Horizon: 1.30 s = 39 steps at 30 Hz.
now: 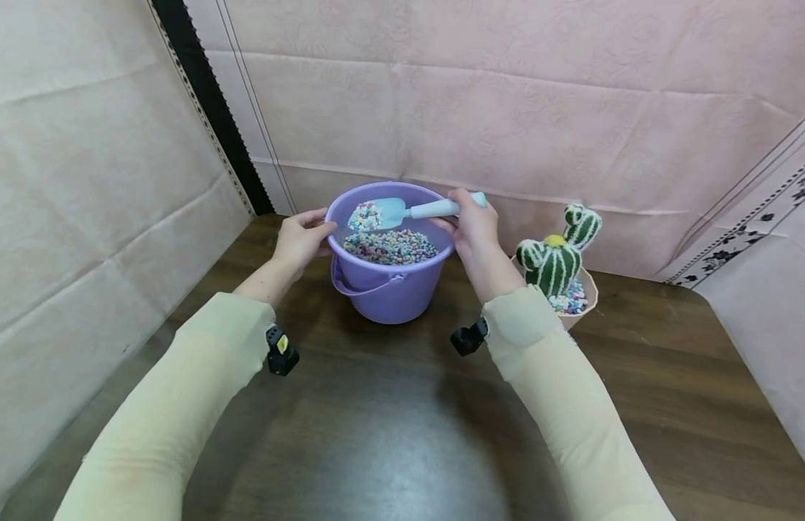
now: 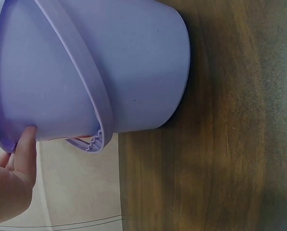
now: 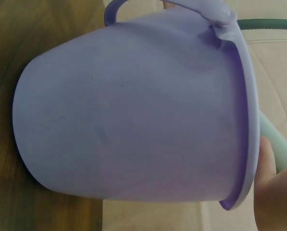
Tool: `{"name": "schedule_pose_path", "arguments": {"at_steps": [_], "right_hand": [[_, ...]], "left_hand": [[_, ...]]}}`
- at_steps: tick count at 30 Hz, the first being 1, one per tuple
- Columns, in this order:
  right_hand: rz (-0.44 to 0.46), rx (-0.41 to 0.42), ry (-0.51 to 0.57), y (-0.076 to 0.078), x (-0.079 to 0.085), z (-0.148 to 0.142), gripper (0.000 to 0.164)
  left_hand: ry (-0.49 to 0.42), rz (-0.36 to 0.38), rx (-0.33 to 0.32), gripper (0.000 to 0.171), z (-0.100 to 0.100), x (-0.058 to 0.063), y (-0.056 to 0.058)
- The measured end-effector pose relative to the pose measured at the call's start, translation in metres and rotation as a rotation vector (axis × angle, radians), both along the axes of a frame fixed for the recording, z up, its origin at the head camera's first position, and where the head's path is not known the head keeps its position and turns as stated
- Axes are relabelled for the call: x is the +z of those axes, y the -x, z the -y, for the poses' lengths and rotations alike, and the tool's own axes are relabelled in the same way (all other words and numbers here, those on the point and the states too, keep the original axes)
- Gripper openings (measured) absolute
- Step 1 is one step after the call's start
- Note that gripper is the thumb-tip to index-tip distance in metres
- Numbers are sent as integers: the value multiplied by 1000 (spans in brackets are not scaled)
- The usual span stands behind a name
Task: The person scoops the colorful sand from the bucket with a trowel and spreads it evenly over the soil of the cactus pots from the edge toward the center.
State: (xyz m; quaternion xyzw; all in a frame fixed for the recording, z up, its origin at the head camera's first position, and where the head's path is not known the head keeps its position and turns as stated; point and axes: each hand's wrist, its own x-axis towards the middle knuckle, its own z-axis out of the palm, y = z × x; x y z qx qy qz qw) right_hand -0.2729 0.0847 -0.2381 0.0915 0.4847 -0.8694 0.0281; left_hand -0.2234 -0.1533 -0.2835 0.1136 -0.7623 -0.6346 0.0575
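A purple bucket stands upright on the table, with small multicoloured beads inside. My left hand grips its rim at the left, thumb on top; in the left wrist view the fingers lie against the outer wall under the rim. My right hand holds a light blue toy shovel by its handle, across the bucket's mouth. A small heap of beads rests on the shovel's blade, above those in the bucket. In the right wrist view, the bucket hides the blade and only part of the handle shows.
A knitted cactus stands in a pale pot right beside my right forearm, with beads around its base. The bucket's bail hangs down on the near side. Pale cloth walls off the back and sides of the dark wooden table.
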Motion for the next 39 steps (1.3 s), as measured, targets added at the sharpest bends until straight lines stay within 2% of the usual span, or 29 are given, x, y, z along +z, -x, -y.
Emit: {"name": "schedule_pose_path", "arguments": {"at_steps": [9,15,20,24,28,34,39], "right_hand": [[-12,9,36,-1,5,-11,8],[-29,8,66,-4,12,-24,7],[-36,-3,71,-7,20,-36,4],[-47,-8,96,-10,30,-48,5],[-57,-21,127,-12,38,-63,7],[-37,-42,183,-17,50,-90,13],[-27,-56,232,-19,56,-114,19]], "left_hand": [[-7,-6,7,47,-2,1,-1],[19,-13,14,48,-6,4,-2],[50,-29,66,47,-7,6,-2],[123,-86,146,47,-10,12,-2],[132,-203,184,47,-18,22,-1],[51,-356,157,45,-43,44,-1],[-1,-396,99,43,-73,55,1]]}}
